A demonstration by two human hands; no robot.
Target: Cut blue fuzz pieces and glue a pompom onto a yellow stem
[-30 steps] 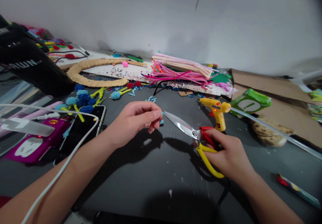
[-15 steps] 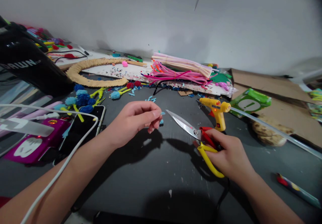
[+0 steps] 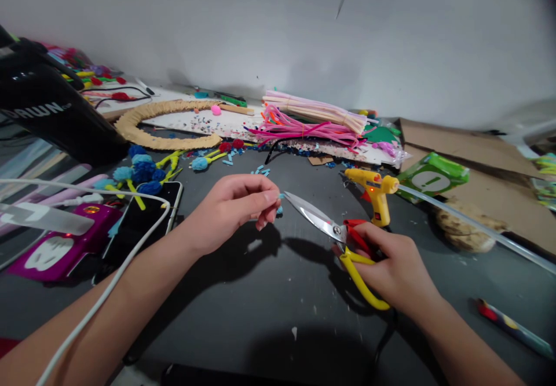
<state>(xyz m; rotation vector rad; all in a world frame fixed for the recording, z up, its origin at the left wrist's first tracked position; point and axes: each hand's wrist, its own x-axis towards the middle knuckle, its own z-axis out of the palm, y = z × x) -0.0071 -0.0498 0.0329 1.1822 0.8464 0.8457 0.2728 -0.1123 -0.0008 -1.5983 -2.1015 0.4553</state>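
A pale wall [image 3: 195, 33] backs the dark grey table [image 3: 269, 316]. In the head camera's view, the left hand [image 3: 238, 203] pinches a small blue strip [image 3: 281, 196] at the clock's centre. Toward four o'clock, apart from it, the right hand [image 3: 397, 264] is wrapped around the scissors [image 3: 310, 215], tips right by the strip. The glue gun [image 3: 377, 189] lies toward three.

Left hand [image 3: 237, 208] pinches small light-blue piece [image 3: 281, 196]; right hand [image 3: 394, 264] grips red-and-yellow-handled scissors [image 3: 319, 220], blades pointed toward it.
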